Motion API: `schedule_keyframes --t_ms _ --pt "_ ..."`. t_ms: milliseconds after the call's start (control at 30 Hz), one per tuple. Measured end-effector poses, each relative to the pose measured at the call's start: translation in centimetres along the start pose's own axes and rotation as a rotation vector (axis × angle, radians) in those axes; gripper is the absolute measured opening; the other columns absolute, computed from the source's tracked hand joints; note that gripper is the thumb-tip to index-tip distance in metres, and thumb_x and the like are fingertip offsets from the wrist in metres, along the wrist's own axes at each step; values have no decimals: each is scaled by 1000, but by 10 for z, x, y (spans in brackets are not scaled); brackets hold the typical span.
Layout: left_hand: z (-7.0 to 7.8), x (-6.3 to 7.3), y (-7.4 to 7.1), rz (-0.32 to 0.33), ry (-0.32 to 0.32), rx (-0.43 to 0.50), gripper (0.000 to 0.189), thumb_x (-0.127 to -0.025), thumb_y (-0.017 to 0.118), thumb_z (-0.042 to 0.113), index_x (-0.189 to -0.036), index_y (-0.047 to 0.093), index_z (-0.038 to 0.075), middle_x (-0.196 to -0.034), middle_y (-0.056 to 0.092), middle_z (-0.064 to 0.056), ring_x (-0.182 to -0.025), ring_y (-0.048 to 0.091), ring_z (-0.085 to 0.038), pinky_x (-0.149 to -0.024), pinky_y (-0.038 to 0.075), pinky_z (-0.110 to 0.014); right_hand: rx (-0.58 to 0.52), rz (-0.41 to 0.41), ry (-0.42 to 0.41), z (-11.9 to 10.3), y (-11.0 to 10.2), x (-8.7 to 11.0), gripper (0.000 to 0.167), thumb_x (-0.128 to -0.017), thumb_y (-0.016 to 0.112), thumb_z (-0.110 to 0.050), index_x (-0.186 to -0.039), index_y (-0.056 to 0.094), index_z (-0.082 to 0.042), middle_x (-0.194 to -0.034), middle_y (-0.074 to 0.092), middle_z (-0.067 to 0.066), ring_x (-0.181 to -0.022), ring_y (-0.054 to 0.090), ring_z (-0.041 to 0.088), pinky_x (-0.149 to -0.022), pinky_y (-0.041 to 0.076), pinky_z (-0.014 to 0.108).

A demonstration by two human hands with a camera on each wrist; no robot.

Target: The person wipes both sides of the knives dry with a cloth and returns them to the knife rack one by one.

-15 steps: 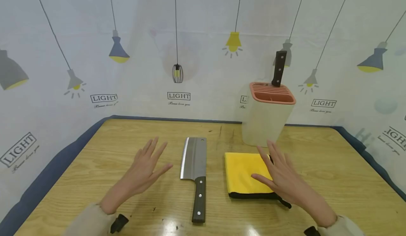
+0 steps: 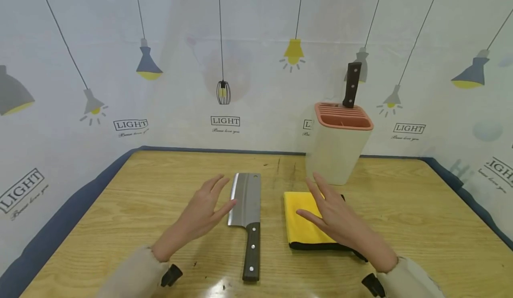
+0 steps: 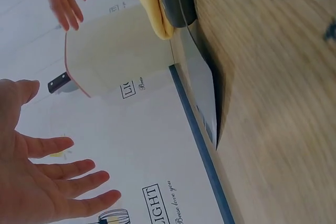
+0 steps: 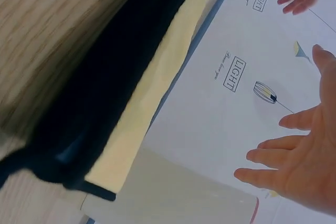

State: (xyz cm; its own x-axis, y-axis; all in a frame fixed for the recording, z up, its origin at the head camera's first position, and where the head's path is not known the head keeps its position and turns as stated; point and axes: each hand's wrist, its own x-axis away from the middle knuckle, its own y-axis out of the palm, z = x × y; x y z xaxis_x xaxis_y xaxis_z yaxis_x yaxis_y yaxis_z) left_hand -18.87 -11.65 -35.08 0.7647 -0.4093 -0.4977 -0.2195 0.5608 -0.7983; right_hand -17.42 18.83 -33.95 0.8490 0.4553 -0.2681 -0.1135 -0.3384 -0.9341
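Observation:
A cleaver [image 2: 251, 226] with a dark riveted handle lies flat on the wooden table, its handle toward me. Just left of its blade, my left hand [image 2: 199, 209] hovers with fingers spread and holds nothing; its fingertips overlap the blade's edge in the head view. To the right of the cleaver lies a folded yellow cloth [image 2: 301, 226] with black trim. My right hand [image 2: 334, 213] hangs over that cloth, fingers extended, and hides part of it. The wrist views show both the left hand [image 3: 47, 171] and the right hand [image 4: 299, 150] held above the table, apart from everything.
Behind the cloth stands a cream knife block [image 2: 332, 155] with a salmon slotted top. A dark-handled knife [image 2: 352, 85] sticks up out of it. A white curtain printed with lamps [image 2: 256, 66] closes off the back and sides of the table [image 2: 132, 200].
Both hands have moved inward, the left one rightward to the cleaver's blade and the right one leftward over the cloth. The cleaver, cloth and knife block have stayed in place.

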Motion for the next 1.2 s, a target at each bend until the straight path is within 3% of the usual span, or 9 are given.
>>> schedule_keyframes --t_ms 133,400,667,867,1033,1133,1200 --pt "3 -2 10 -32 -3 19 53 -86 58 28 -124 44 -6 -123 45 -26 -113 44 -39 -90 39 -50 -32 -18 2 -6 7 -8 73 -88 49 -44 -139 22 0 -141 20 25 -126 26 40 -96 29 55" --pt "5 -1 28 -194 -47 46 52 -88 55 32 -119 47 -9 -118 48 -28 -107 49 -38 -89 42 -47 -114 -138 34 -18 26 -19 75 -88 43 -52 -138 24 0 -141 23 21 -126 30 36 -97 33 50" --pt "12 0 39 -304 -50 44 45 -87 55 34 -105 56 -8 -99 58 -22 -81 59 -27 -68 51 -35 -180 -238 21 -32 42 -25 71 -89 42 -49 -137 28 2 -139 28 22 -126 32 35 -98 32 48" --pt "18 0 43 -388 -22 78 40 -86 57 34 -90 59 -6 -80 62 -15 -58 53 -12 -50 44 -20 -151 -303 -36 -41 53 -31 59 -94 41 -39 -130 36 8 -132 37 25 -119 41 34 -95 37 44" --pt "21 0 48 -400 -27 63 38 -84 61 33 -79 58 -4 -64 56 -9 -48 40 -5 -40 34 -18 -61 -275 -119 -47 61 -34 50 -94 43 -34 -116 50 11 -120 49 24 -106 52 32 -86 46 40" --pt "24 0 50 -438 -79 47 36 -82 63 34 -70 52 2 -56 47 -1 -44 36 -5 -37 29 -17 0 -219 -160 -49 66 -35 43 -91 49 -33 -99 59 9 -104 57 19 -88 57 23 -72 50 32" --pt "27 1 51 -460 -101 38 38 -81 63 36 -65 47 6 -53 41 2 -43 34 -5 -36 26 -18 20 -194 -173 -51 68 -37 38 -89 53 -32 -88 62 5 -90 58 13 -74 54 16 -61 48 26"
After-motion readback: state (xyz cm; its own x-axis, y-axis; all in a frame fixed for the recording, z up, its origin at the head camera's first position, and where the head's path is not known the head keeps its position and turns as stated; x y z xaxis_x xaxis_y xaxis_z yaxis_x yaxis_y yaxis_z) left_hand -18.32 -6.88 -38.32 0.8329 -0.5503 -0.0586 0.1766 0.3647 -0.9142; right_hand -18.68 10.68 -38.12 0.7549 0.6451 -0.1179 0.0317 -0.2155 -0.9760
